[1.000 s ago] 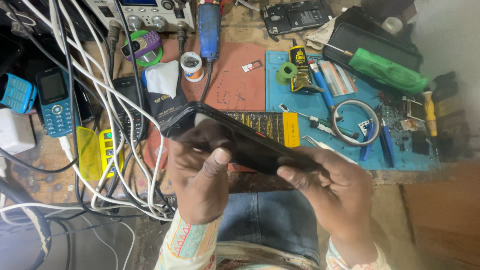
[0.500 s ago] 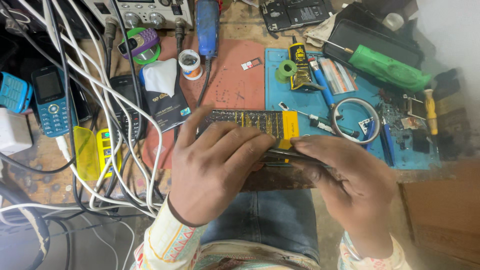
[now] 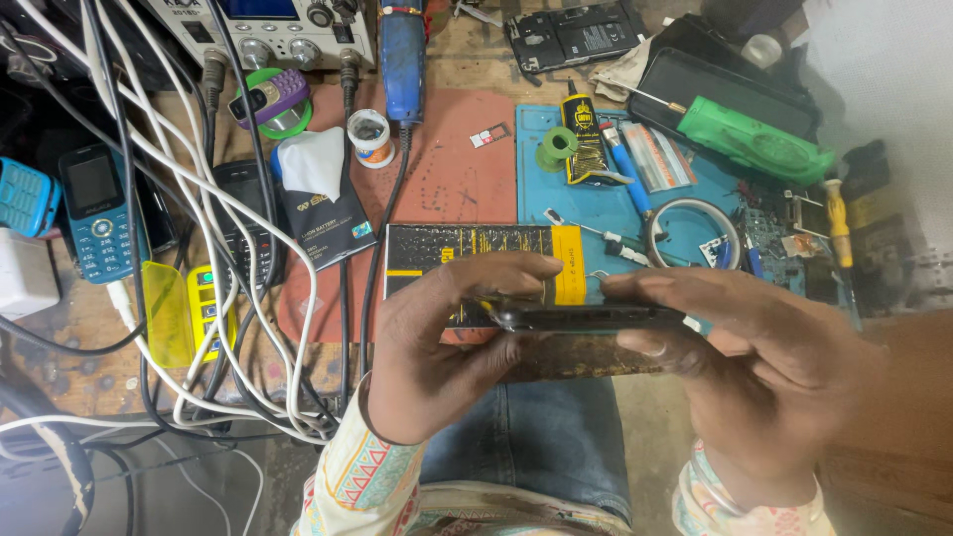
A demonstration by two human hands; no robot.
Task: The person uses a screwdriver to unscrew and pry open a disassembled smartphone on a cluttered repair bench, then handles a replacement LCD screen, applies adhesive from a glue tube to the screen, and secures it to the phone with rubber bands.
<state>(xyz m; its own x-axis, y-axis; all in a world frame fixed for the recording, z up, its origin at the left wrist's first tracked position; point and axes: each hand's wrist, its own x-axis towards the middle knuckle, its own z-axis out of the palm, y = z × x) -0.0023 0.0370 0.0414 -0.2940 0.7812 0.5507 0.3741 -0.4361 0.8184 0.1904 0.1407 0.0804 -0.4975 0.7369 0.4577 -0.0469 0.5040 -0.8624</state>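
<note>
Black phone (image 3: 596, 318) edge-on, pinched between curled left hand (image 3: 447, 347) and right hand (image 3: 754, 367), fingers arched.

The phone (image 3: 586, 318) held edge-on has a dark glossy side, looks like metal or plastic. The box (image 3: 476, 260) under it is printed cardboard, black and yellow, a bit shiny. The blue mat (image 3: 606, 203) looks like matt rubber, the red mat (image 3: 447, 169) too, worn. The bench (image 3: 69, 328) is rough, stained wood
</note>
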